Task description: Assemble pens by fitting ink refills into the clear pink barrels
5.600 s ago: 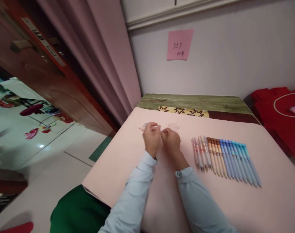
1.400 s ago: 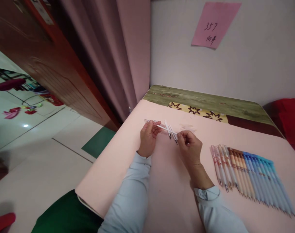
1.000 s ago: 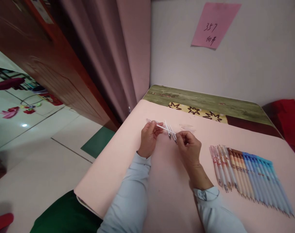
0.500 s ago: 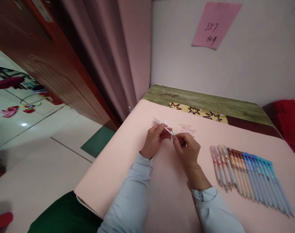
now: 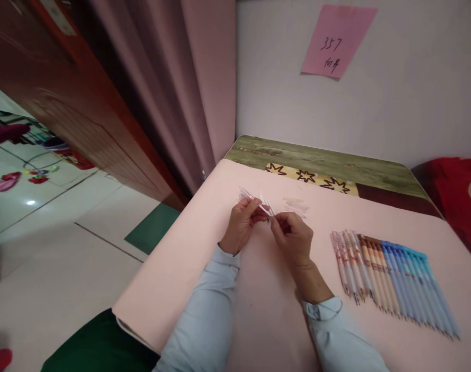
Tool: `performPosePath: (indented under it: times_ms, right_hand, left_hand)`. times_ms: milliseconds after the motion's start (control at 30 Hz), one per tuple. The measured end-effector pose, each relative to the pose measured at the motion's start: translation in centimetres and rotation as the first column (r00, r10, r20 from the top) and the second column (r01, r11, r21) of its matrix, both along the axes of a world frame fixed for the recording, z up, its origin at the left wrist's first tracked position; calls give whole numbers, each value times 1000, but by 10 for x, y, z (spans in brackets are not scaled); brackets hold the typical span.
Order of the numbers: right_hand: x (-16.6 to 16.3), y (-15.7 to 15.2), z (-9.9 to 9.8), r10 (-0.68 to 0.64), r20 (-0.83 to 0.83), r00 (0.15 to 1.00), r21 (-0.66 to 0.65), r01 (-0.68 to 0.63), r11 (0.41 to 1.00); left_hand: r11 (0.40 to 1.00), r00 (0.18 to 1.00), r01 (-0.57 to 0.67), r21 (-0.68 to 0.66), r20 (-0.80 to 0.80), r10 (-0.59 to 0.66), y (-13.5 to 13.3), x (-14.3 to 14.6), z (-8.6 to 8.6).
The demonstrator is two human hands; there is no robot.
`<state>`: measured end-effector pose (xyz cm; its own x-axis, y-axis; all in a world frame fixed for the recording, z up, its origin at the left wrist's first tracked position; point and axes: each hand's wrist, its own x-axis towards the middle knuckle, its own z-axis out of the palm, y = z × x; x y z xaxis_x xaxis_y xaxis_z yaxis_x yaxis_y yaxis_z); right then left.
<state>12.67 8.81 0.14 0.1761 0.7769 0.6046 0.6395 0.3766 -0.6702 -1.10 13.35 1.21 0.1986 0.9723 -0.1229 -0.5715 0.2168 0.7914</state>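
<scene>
My left hand is closed around a thin white stick that looks like a pen refill. The fingertips of my right hand pinch together at the stick's near end; what exactly sits between them is too small to make out. Just behind my left fingers lie clear, patterned pen barrels, partly covered by the hand. More white sticks lie beyond the fingertips. A small group of thin, pale see-through pieces rests behind my right hand.
To the right, assembled pens lie side by side in a row, running from pink and clear through brown to blue. A pink cover lies over the table, with a green wood-patterned strip at its back edge. Red cloth sits at the far right.
The whole view has shifted slightly, so everything appears a little further left. Both hands keep nearly the same pose at the white stick.
</scene>
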Motion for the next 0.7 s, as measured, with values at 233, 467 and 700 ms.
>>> performPosePath:
  times_ms: [233,467,700]
  right_hand:
    - [41,12,4,-330,-276,903,-88,319,944]
    - [73,13,4,-374,148,915,-292,402,868]
    - [66,13,-7,-331,296,896,-336,422,842]
  left_hand:
    - [933,892,-325,-155,278,357,17,-18,-5]
    - [904,829,-381,-194,362,427,21,-18,-1]
    - [928,890,-351,-125,265,372,17,-13,-2]
